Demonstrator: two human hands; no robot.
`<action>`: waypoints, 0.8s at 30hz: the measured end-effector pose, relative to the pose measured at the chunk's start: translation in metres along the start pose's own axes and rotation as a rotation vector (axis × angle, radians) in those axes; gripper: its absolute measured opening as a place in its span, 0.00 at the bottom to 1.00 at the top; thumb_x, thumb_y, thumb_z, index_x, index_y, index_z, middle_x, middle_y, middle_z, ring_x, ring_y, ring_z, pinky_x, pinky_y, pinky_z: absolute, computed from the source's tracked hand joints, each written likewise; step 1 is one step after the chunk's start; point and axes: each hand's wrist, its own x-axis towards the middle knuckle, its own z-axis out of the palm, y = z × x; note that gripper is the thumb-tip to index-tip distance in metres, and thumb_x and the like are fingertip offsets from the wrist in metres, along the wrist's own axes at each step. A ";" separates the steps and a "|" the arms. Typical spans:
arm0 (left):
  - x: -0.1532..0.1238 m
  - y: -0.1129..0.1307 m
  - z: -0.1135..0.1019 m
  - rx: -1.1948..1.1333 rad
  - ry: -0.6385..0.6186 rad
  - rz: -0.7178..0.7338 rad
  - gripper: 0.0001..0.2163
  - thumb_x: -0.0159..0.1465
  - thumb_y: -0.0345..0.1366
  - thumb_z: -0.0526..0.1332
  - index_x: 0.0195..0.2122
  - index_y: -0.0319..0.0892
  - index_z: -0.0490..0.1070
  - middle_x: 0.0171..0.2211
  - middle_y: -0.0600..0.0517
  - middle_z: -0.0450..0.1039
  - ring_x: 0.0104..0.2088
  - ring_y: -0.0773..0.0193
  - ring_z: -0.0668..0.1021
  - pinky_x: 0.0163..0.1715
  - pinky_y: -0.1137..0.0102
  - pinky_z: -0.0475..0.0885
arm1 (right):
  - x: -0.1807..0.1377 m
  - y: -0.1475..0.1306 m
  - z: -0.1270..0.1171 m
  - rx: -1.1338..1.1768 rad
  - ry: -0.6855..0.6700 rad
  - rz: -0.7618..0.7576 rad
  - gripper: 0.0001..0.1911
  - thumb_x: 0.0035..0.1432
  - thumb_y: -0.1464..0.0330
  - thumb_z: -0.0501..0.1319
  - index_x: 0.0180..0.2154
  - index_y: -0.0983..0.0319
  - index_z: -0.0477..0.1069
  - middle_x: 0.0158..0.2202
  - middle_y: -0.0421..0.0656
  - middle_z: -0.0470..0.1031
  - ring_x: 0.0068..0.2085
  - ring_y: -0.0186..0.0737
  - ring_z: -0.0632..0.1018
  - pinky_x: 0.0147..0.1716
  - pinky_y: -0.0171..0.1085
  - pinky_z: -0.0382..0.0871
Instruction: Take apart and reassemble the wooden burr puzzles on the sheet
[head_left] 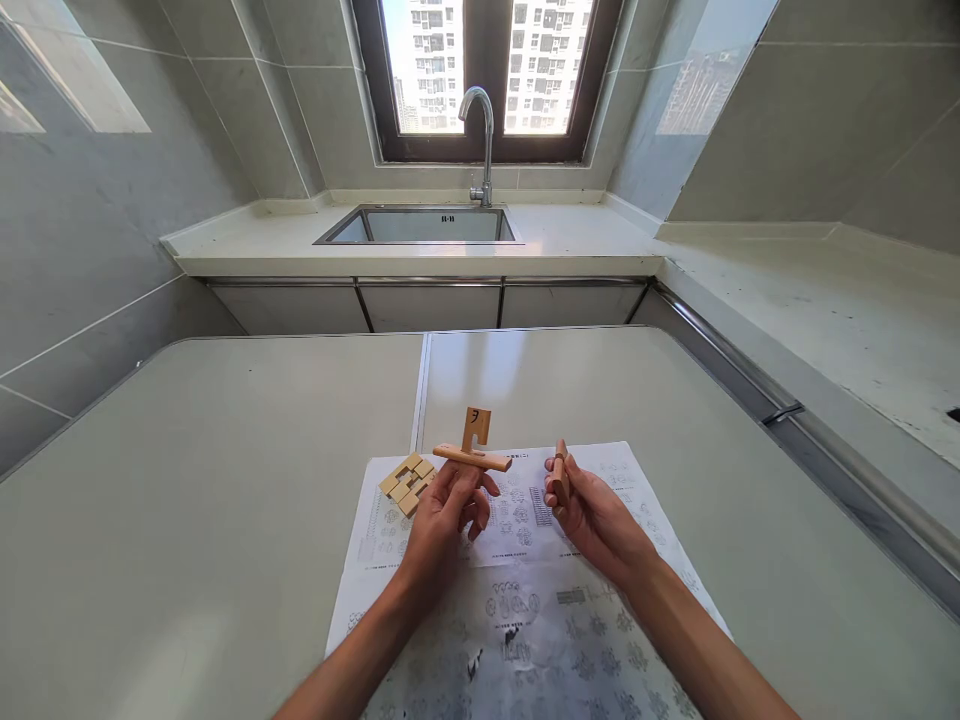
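Observation:
My left hand [454,505] is closed on two joined wooden puzzle pieces. One is a long bar [472,458] lying crosswise; the other, a notched piece [477,427] with a dark mark on it, stands up from the bar. In my right hand [592,505] a single wooden puzzle piece [561,472] is pinched upright between thumb and fingers. The two hands are apart, above a printed instruction sheet [517,600] with small line drawings. Left of my left hand lies a flat group of light wooden blocks [409,484], partly over the sheet's edge.
The pale table [225,480] has a seam running through its far half. Beyond it stand a counter [577,232] with a sink [420,210] and a faucet [486,140] below a window. Another counter [847,310] borders the table on the right.

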 end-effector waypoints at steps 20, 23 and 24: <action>-0.001 0.002 0.002 -0.025 0.061 -0.013 0.15 0.70 0.48 0.63 0.42 0.41 0.79 0.33 0.54 0.70 0.24 0.75 0.65 0.23 0.77 0.60 | -0.007 -0.002 0.013 -0.135 -0.120 -0.017 0.17 0.71 0.52 0.62 0.41 0.60 0.72 0.21 0.30 0.57 0.19 0.25 0.50 0.18 0.26 0.46; -0.001 0.003 0.002 -0.022 0.061 -0.009 0.15 0.71 0.48 0.62 0.42 0.41 0.78 0.33 0.54 0.69 0.23 0.75 0.65 0.23 0.77 0.59 | -0.010 -0.003 0.017 -0.143 -0.165 -0.018 0.15 0.72 0.53 0.61 0.44 0.59 0.72 0.25 0.32 0.59 0.22 0.27 0.52 0.21 0.28 0.48; -0.001 0.003 0.002 -0.021 0.054 -0.010 0.15 0.71 0.48 0.62 0.42 0.40 0.78 0.33 0.54 0.69 0.22 0.75 0.64 0.22 0.77 0.58 | -0.010 -0.003 0.017 -0.148 -0.174 -0.025 0.14 0.72 0.54 0.61 0.45 0.58 0.72 0.26 0.33 0.60 0.22 0.27 0.54 0.22 0.29 0.48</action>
